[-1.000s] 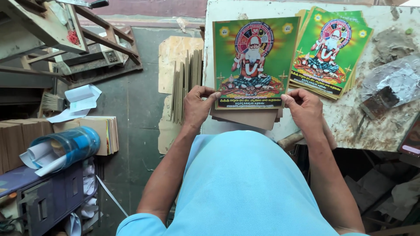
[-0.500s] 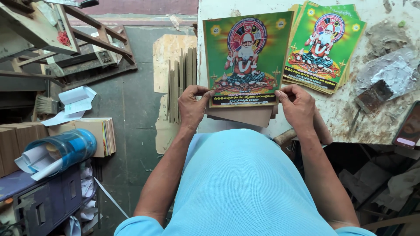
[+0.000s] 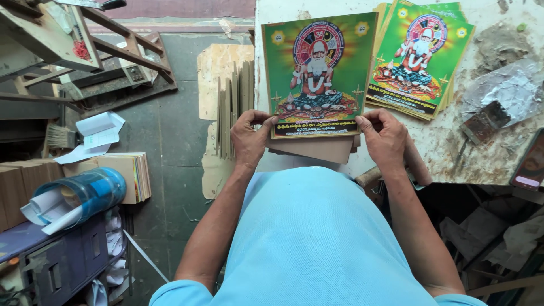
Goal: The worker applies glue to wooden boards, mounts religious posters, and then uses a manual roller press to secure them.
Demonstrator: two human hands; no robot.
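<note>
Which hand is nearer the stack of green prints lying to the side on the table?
Right. The right hand sits just below-left of the stack of green prints; the left hand is farther, across the held print.

Lighting is even, soft daylight with no hard shadows; the worktable and green print are bright, while the floor at left and the space under the table fall dim. Mild glare sits on the crumpled foil. Focus is sharp at centre, with slight wide-angle stretching and softness toward the edges.
</note>
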